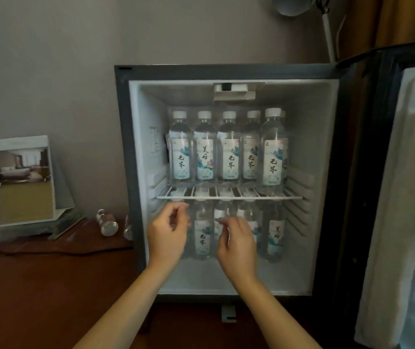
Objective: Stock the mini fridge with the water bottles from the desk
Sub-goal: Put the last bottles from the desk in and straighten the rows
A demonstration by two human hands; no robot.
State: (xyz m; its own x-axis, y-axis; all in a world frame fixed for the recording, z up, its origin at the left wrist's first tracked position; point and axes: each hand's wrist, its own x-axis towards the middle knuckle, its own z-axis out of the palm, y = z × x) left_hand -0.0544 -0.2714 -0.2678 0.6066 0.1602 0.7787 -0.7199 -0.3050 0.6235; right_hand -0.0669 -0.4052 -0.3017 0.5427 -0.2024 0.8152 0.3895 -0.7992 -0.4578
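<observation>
Your left hand (168,233), right hand (236,245) before fridge (123,147) lower half, fingers curled, grip unclear. Bottles (229,152) upright on shelf (229,197) and below, caps up. Stray bottle (107,222) lying near desk (50,285) back edge, cap toward wall

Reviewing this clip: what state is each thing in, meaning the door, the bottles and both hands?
fridge door: swung open to the right.
upper-shelf bottles: upright, capped, in a row.
lower bottles: upright, partly behind the hands.
desk bottle: lying on its side.
left hand: fingers curled, grip unclear.
right hand: fingers curled, grip unclear.
</observation>
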